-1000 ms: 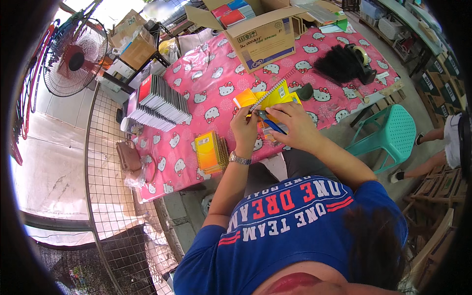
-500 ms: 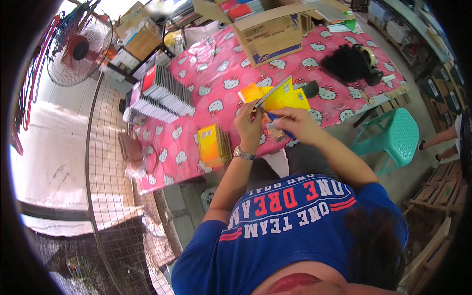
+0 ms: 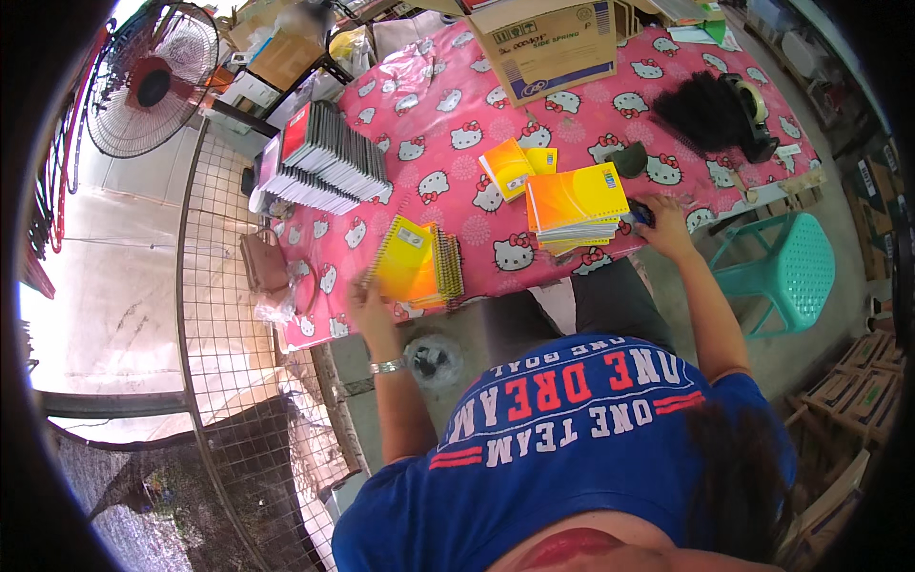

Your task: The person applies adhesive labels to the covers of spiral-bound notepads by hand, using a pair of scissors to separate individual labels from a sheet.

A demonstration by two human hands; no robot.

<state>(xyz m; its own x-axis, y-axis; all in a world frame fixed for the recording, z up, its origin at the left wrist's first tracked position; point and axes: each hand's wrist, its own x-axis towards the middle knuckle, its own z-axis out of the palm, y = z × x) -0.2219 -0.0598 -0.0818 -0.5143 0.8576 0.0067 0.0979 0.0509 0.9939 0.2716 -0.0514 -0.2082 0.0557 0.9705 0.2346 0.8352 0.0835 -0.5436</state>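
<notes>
My left hand (image 3: 367, 300) grips the near left corner of a yellow spiral notebook (image 3: 405, 262), which lies on top of a small pile at the table's near edge. My right hand (image 3: 660, 227) rests at the right side of a stack of orange-yellow notebooks (image 3: 575, 202) and is closed on a small blue tool (image 3: 640, 214). Two more orange notebooks (image 3: 510, 167) lie just behind the stack. All of these sit on a table with a pink cartoon-cat cloth (image 3: 457, 114).
A tall pile of dark notebooks (image 3: 324, 157) stands at the table's left end, a cardboard box (image 3: 553, 38) at the back. A black bundle (image 3: 710, 112) and a tape dispenser (image 3: 753, 100) lie on the right. There is also a teal stool (image 3: 791, 267), a wire fence (image 3: 229, 315) and a fan (image 3: 152, 76).
Both hands were together at the orange stack holding a notebook. My left hand has since swung left to the yellow pile, and the right has dropped beside the orange stack.
</notes>
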